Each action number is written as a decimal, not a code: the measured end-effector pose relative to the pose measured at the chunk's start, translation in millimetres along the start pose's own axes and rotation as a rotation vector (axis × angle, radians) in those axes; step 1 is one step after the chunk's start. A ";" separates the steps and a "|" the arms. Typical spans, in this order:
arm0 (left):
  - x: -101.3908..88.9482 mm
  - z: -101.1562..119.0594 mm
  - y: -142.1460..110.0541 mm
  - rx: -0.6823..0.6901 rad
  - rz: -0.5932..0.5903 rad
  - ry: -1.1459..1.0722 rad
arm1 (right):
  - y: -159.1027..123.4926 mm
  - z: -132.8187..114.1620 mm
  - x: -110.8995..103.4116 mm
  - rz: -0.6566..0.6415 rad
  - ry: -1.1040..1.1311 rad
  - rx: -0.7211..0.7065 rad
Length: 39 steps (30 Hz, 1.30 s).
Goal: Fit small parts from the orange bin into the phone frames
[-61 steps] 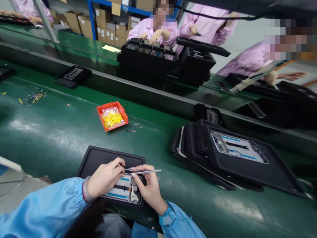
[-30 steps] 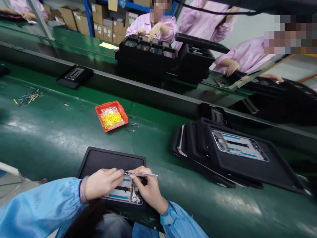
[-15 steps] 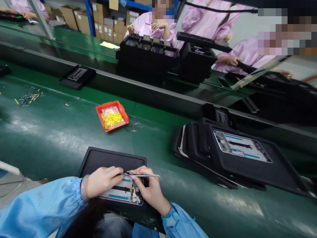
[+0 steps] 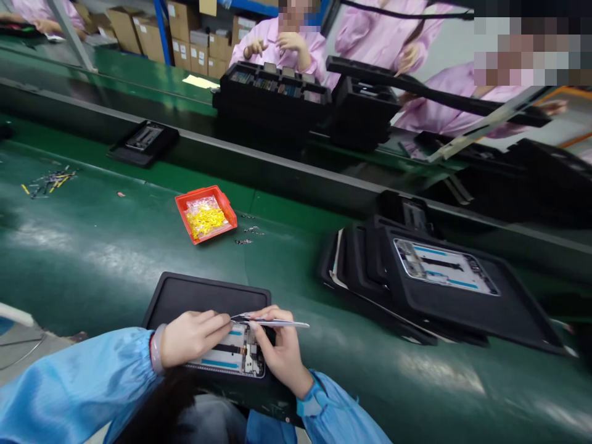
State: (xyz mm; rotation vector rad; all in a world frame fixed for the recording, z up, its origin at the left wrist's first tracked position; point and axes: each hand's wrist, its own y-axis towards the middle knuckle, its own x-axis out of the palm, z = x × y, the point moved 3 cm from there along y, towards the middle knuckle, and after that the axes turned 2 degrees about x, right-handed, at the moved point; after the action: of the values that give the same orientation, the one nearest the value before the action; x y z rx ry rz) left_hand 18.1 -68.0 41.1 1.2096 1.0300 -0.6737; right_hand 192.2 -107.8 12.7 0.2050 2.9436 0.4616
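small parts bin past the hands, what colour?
Orange-red parts bin, holding yellow pieces in a clear bag; head view.

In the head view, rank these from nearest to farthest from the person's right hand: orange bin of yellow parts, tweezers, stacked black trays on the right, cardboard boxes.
1. tweezers: held in the right hand.
2. orange bin: up-left on the green belt.
3. stacked black trays: right side; close to the bin's rank.
4. cardboard boxes: far back, top left.

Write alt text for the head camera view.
Two hands in blue sleeves work over an opened phone frame in a black tray on a green bench: the right hand holds metal tweezers, their tip at the left hand. An orange tray of yellow parts sits beyond.
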 end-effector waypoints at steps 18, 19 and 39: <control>4.5 2.2 -1.3 0.048 -0.068 0.010 | 6.1 -8.9 5.2 -0.100 -0.035 -0.064; 4.6 2.2 -1.4 0.049 -0.072 0.006 | 6.2 -8.9 5.3 -0.109 -0.044 -0.070; 19.9 6.0 2.5 -0.079 -0.195 -0.041 | 6.9 2.8 -1.1 -0.099 -0.135 -0.164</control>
State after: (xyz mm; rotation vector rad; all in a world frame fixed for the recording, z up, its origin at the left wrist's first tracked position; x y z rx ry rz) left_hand 30.1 -71.2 24.3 1.0318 1.1393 -0.7982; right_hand 194.5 -100.7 12.4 0.0674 2.7521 0.6444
